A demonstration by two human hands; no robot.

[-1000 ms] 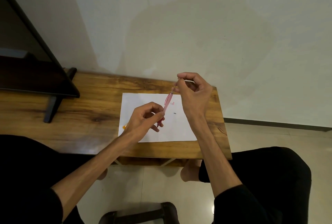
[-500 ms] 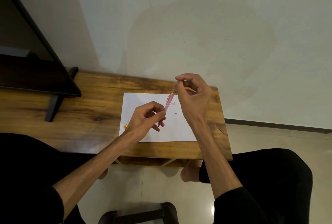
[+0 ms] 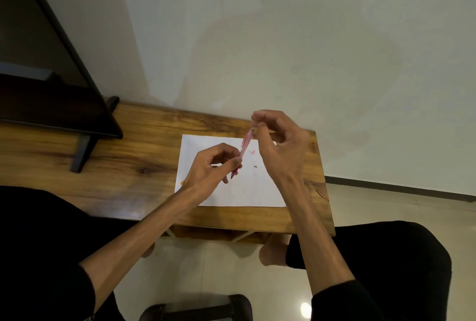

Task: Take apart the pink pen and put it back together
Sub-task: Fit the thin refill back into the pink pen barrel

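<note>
The pink pen (image 3: 244,148) is a thin translucent barrel held slanted above a white sheet of paper (image 3: 242,189). My left hand (image 3: 213,168) pinches its lower part between thumb and fingers. My right hand (image 3: 279,145) pinches the pen's top end with thumb and forefinger; what sits between those fingertips is too small to tell. On the paper lie a small pink piece (image 3: 252,152) and a small dark piece (image 3: 255,166). An orange bit (image 3: 182,182) peeks out beside my left wrist.
The paper lies on a wooden table (image 3: 128,166) against a pale wall. A dark monitor on a stand (image 3: 59,114) occupies the table's left part. My knees in black flank the table's near edge, with tiled floor below.
My right hand's fingers have shifted slightly at the pen's top end, with the pen tilted a little more upright. The left hand stays in place.
</note>
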